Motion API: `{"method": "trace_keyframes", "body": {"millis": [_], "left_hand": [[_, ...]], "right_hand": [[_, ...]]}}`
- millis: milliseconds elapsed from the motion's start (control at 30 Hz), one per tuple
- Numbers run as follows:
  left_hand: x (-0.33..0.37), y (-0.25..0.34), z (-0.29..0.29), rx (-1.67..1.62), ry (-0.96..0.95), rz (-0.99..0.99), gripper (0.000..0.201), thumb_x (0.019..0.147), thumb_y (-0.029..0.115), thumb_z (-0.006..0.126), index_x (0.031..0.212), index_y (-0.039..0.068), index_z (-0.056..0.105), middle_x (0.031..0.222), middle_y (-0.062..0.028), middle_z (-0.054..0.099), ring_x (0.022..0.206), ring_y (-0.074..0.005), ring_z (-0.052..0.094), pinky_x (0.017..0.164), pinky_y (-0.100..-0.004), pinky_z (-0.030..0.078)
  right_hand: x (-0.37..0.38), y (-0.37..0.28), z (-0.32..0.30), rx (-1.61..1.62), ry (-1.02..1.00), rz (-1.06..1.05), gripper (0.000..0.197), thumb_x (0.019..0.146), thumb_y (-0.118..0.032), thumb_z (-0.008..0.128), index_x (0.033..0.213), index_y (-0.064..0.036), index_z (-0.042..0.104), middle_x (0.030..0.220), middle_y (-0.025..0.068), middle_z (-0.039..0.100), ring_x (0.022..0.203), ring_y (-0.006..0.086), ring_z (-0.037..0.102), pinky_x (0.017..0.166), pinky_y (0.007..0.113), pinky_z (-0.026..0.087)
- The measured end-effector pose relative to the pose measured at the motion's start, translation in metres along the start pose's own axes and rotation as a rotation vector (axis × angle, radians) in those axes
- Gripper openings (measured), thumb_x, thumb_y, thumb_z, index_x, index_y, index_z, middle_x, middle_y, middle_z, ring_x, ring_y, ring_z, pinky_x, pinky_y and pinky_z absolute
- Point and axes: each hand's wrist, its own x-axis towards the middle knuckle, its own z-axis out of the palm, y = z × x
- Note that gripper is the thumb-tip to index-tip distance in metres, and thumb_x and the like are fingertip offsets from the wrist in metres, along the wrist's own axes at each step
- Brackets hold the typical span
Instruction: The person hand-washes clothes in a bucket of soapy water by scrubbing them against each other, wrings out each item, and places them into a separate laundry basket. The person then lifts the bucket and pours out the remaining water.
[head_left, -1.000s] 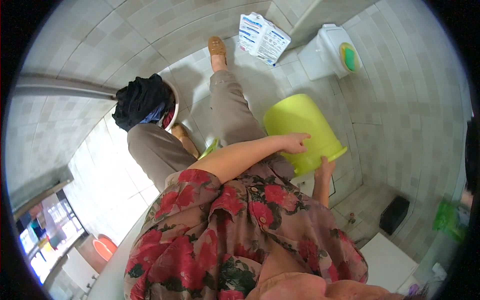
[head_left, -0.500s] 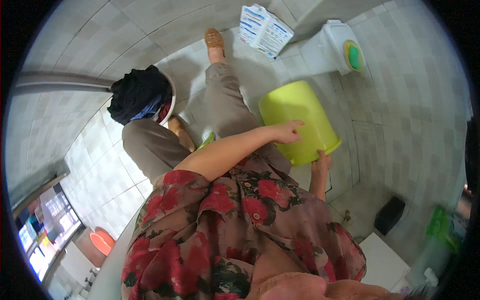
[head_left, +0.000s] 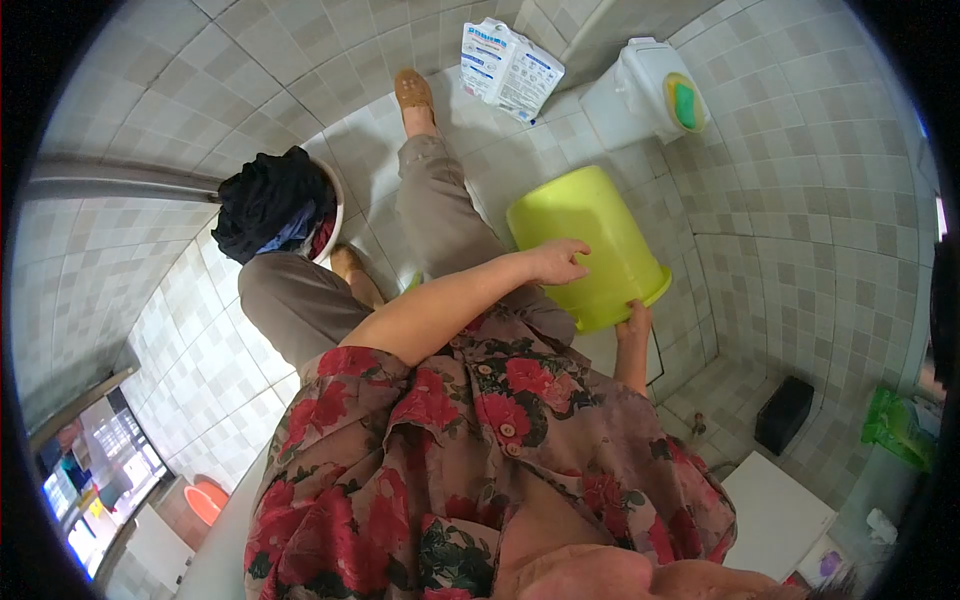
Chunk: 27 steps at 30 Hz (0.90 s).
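Note:
A yellow-green plastic bucket [head_left: 595,225] lies tipped on its side, its mouth turned toward me and to the right. My right hand [head_left: 633,320] grips its rim at the lower right, fingers on the rim. Over the bucket's near left side is my left hand [head_left: 556,262], its fingers curled in and partly hidden. Whether it touches the bucket or holds anything small I cannot make out. Beneath my left forearm a bit of a green thing [head_left: 414,282] shows between my legs.
A pale basin [head_left: 337,215] heaped with dark clothes [head_left: 268,205] stands at left. A white-and-blue printed package [head_left: 508,70] and a white bin [head_left: 625,95] with a green sponge [head_left: 684,105] are at the far wall. A black block-like object [head_left: 783,415] lies at right, near a white panel [head_left: 778,515].
The view has shifted slightly, so most things sit a little further left. My left hand's fingers have changed pose slightly. My right hand keeps hold of the bucket's rim.

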Motion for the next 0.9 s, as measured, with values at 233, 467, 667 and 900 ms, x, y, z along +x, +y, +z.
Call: {"method": "trace_keyframes", "body": {"millis": [233, 467, 667, 900], "left_hand": [[-0.007, 0.019, -0.014, -0.004, 0.019, -0.070, 0.057, 0.087, 0.028, 0.060, 0.134, 0.001, 0.043, 0.094, -0.0155, 0.066, 0.079, -0.0197, 0.064, 0.068, -0.0324, 0.051], [-0.024, 0.017, -0.030, -0.229, 0.071, -0.174, 0.053, 0.087, 0.026, 0.059, 0.132, 0.001, 0.046, 0.104, -0.0155, 0.062, 0.080, -0.0195, 0.063, 0.070, -0.0314, 0.050], [-0.021, 0.022, -0.041, -0.417, 0.110, -0.237, 0.049, 0.088, 0.024, 0.058, 0.130, 0.001, 0.048, 0.100, -0.0124, 0.061, 0.076, -0.0182, 0.061, 0.065, -0.0297, 0.048], [-0.029, 0.044, -0.056, -0.477, 0.104, -0.170, 0.049, 0.089, 0.026, 0.058, 0.130, 0.003, 0.046, 0.109, -0.0110, 0.061, 0.084, -0.0190, 0.063, 0.073, -0.0288, 0.051]], "right_hand": [[0.015, 0.006, 0.008, -0.016, 0.128, -0.086, 0.046, 0.095, -0.017, 0.049, 0.134, 0.0042, 0.036, 0.130, 0.0182, 0.048, 0.109, 0.0325, 0.055, 0.089, 0.046, 0.048], [-0.017, -0.002, 0.015, -0.185, 0.134, -0.095, 0.047, 0.097, -0.031, 0.042, 0.124, 0.0061, 0.049, 0.117, 0.0177, 0.058, 0.104, 0.0280, 0.059, 0.085, 0.038, 0.050], [-0.010, -0.024, -0.013, -0.048, -0.017, -0.122, 0.050, 0.098, -0.034, 0.040, 0.134, -0.0005, 0.041, 0.132, 0.0149, 0.049, 0.117, 0.0315, 0.050, 0.095, 0.046, 0.044], [0.009, -0.062, -0.004, 0.218, -0.158, -0.068, 0.053, 0.099, -0.040, 0.034, 0.141, -0.0061, 0.033, 0.144, 0.0135, 0.035, 0.128, 0.0327, 0.038, 0.104, 0.051, 0.034]]}}
